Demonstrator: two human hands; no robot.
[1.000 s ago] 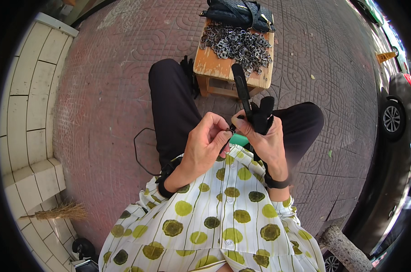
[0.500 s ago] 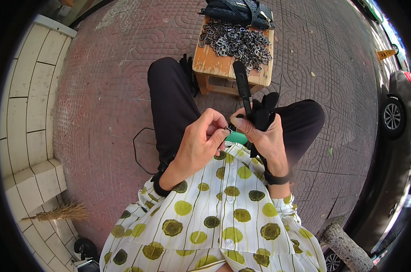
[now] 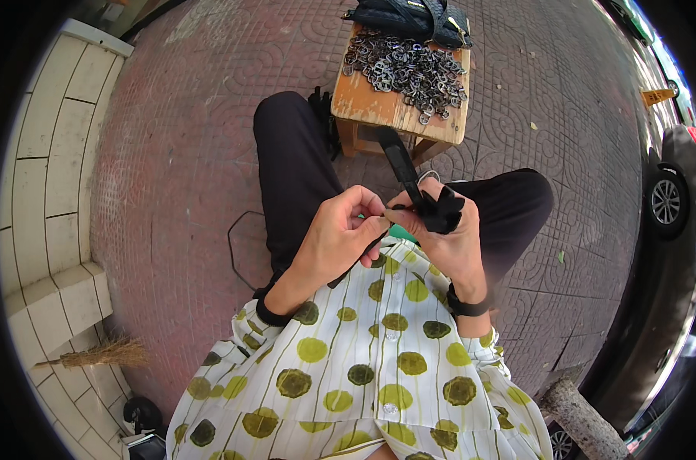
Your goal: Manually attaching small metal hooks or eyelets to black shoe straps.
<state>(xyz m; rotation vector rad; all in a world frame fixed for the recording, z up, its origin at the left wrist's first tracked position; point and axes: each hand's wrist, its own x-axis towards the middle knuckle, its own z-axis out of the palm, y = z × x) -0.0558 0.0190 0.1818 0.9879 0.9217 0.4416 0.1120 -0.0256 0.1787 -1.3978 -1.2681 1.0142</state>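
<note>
My left hand is closed, thumb and forefinger pinched together in front of my lap. In the earlier frame a small metal piece shows at these fingertips; now it is mostly covered. Facing it, my right hand is closed round a black tool with a long, flat arm; its exact kind is not clear. The right thumb and fingertips meet the left fingertips. A silvery ring shape shows by the right fingers. Below the hands, part of a green object shows against my patterned shirt.
Ahead stands a worn wooden stool bearing a heap of small dark metal loops and a black quilted bag. A broom head lies by the tiled wall at left. A parked car stands at right.
The black tool in my right hand has tilted left and lower, its far end off the stool top. My right fingertips have closed in on the left ones.
</note>
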